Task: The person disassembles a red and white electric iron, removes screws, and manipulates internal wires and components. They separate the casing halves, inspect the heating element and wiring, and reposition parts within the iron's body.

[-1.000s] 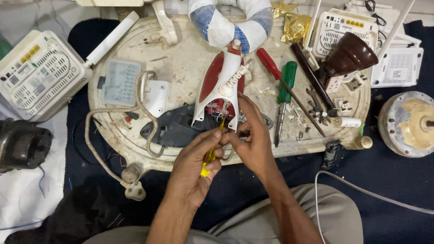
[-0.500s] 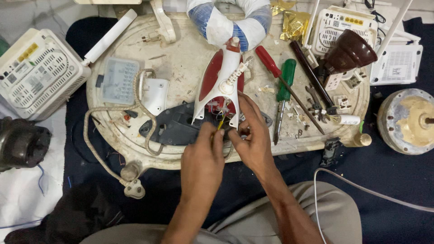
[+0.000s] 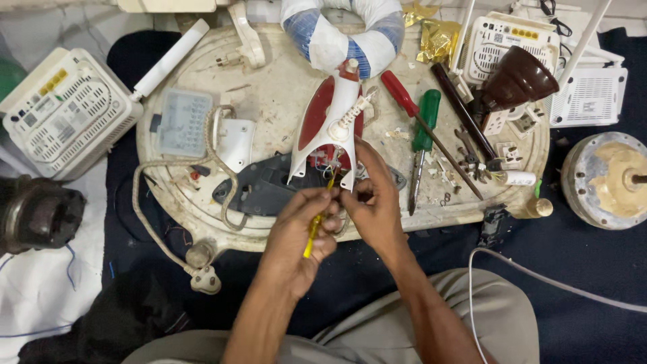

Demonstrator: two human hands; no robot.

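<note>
A red and white iron body (image 3: 331, 125) lies opened up on a worn round board (image 3: 283, 94). My left hand (image 3: 296, 236) grips a small yellow-handled screwdriver (image 3: 314, 229), its tip pointing up into the wires at the iron's rear end. My right hand (image 3: 373, 195) pinches small parts or wires at that same rear end, beside the screwdriver tip. The iron's dark grey soleplate (image 3: 259, 189) lies flat just left of my hands.
A red screwdriver (image 3: 403, 96) and a green screwdriver (image 3: 424, 131) lie right of the iron. A braided cord with plug (image 3: 202, 278) loops off the board's left edge. White router boxes (image 3: 64, 114) flank the board. A motor (image 3: 606, 178) sits at right.
My left hand has drawn back slightly toward me, so the yellow handle shows again. My right hand stays at the iron's rear end.
</note>
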